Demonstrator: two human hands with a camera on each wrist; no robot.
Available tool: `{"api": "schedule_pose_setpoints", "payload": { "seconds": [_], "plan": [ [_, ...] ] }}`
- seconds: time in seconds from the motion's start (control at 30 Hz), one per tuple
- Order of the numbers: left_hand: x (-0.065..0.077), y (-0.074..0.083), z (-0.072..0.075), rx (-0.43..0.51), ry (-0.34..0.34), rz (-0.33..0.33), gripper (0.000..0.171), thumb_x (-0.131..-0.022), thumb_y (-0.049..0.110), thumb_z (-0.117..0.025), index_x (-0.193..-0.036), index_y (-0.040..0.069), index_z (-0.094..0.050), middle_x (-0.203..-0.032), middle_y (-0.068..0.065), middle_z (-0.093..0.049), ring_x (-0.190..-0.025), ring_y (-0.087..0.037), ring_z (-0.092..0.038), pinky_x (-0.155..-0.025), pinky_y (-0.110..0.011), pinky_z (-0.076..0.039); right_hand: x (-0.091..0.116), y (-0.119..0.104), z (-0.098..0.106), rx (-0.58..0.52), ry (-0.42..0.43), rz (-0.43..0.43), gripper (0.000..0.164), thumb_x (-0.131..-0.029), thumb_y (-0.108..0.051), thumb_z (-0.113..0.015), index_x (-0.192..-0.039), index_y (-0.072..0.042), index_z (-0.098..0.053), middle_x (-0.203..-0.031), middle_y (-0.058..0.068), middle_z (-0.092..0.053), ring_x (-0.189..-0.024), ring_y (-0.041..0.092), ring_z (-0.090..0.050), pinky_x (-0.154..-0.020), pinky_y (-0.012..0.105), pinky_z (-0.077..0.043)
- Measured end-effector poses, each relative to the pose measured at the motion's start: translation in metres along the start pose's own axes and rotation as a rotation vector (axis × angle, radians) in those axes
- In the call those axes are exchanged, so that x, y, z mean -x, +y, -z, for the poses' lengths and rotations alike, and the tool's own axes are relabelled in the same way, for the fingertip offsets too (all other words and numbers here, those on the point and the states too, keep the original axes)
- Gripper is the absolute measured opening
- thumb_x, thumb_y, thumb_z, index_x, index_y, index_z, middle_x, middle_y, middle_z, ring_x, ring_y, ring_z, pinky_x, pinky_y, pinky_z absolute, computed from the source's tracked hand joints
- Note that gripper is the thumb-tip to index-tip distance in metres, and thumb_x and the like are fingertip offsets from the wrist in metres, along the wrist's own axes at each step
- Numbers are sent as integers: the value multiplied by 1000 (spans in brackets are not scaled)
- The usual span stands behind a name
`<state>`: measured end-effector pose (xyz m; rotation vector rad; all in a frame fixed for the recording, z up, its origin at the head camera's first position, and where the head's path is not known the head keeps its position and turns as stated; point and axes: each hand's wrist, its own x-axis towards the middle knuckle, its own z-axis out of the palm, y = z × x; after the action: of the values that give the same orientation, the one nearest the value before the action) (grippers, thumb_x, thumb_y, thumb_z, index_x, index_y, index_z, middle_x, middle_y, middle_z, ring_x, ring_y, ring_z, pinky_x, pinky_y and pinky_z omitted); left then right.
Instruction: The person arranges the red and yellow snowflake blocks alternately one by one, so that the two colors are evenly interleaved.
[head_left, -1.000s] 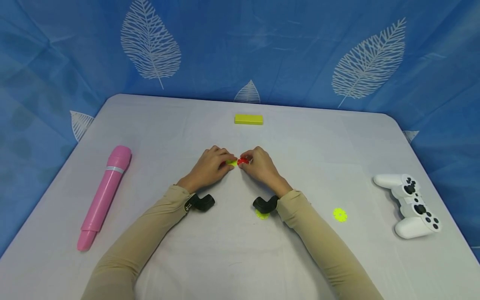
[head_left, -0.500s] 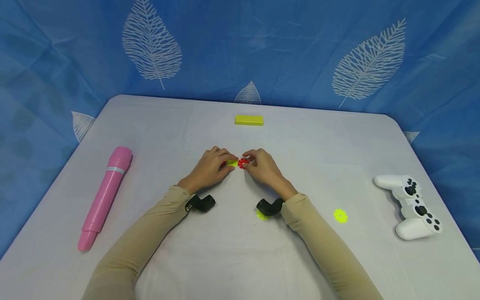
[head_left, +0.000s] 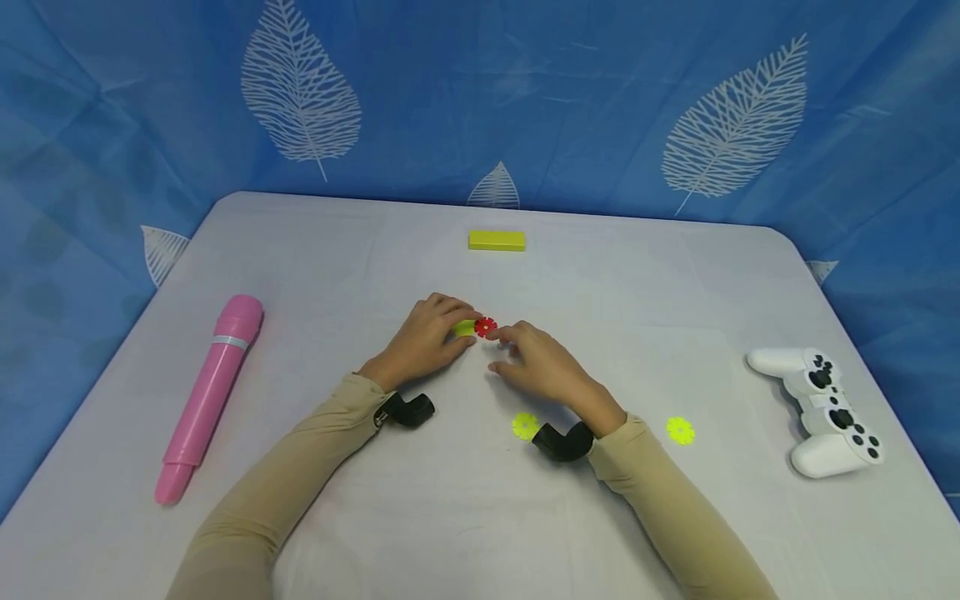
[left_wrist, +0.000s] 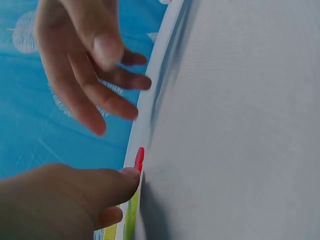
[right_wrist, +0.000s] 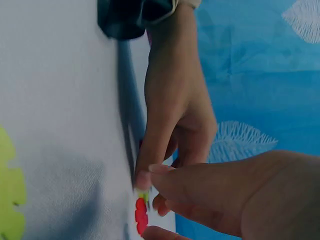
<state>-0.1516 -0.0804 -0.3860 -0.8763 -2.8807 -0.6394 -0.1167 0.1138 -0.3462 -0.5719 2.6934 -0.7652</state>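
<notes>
Near the middle of the table, my left hand [head_left: 429, 337] pinches a yellow-green notched flower-shaped disc [head_left: 463, 328], partly hidden by the fingers. A red disc of the same kind [head_left: 486, 327] is joined to its right side. Edge-on in the left wrist view, the red disc [left_wrist: 140, 156] stands beyond the thumb, in line with the yellow-green disc [left_wrist: 131, 220]. My right hand [head_left: 547, 364] has its fingers spread and holds nothing, its index fingertip right at the red disc's edge. Another yellow-green disc [head_left: 525, 426] lies loose on the table by the right wrist's black camera mount.
A further yellow-green disc [head_left: 680, 430] lies to the right, with a white game controller [head_left: 817, 412] beyond it. On the left is a pink microphone-shaped object [head_left: 210, 398]. A yellow-green block [head_left: 497, 241] lies near the table's [head_left: 360, 533] far edge.
My right hand has let go of the red disc and drawn back toward the lower right, its fingers parting. The left hand stays nearly in place, with the red disc still joined.
</notes>
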Motion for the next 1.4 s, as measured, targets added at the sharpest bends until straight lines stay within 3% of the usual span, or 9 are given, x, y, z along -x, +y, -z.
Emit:
{"api": "schedule_pose_setpoints", "payload": {
  "seconds": [0.23, 0.53, 0.67, 0.9, 1.2, 1.4],
  "plan": [
    [-3, 3, -3, 23, 4, -28, 35, -86, 30, -60, -118, 16, -60, -123, -3, -57, -116, -21, -46, -94, -43, -36, 28, -7, 1, 128, -38, 88, 42, -82, -26, -65, -121, -13, -56, -117, 7, -58, -107, 24, -55, -91, 43, -43],
    [-8, 7, -8, 35, -15, -68, 29, -87, 29, -59, -113, 16, -63, -120, 0, -59, -115, -20, -47, -93, -41, -37, 54, -13, 0, 201, -59, 140, 42, -81, -30, -67, -119, -16, -57, -115, 1, -58, -100, 22, -56, -83, 40, -43],
    [-10, 9, -8, 13, -17, -69, 26, -88, 28, -59, -110, 16, -66, -118, 0, -61, -111, -19, -49, -91, -40, -39, 62, -9, -3, 204, -60, 138, 43, -79, -32, -67, -119, -18, -58, -115, -1, -59, -99, 21, -56, -81, 37, -43],
    [-12, 8, -10, -8, 14, -90, 21, -88, 25, -58, -106, 17, -67, -113, 0, -63, -107, -20, -52, -88, -39, -41, 73, 5, -8, 134, -67, 192, 49, -79, -30, -68, -123, -15, -54, -116, -1, -57, -107, 15, -52, -89, 37, -42],
    [-12, 9, -10, -7, 23, -87, 20, -89, 24, -57, -105, 17, -68, -111, 0, -64, -104, -21, -52, -86, -39, -41, 77, 17, -24, 138, 61, 251, 47, -76, -25, -71, -119, -15, -56, -113, -1, -54, -104, 15, -52, -88, 34, -44],
    [-12, 9, -12, 14, 22, -88, 19, -89, 23, -57, -105, 18, -68, -111, 1, -64, -103, -20, -52, -84, -37, -41, 79, 19, -33, 92, 151, 177, 41, -73, -24, -75, -110, -14, -59, -106, -1, -54, -99, 14, -50, -84, 32, -43]
  ]
}}
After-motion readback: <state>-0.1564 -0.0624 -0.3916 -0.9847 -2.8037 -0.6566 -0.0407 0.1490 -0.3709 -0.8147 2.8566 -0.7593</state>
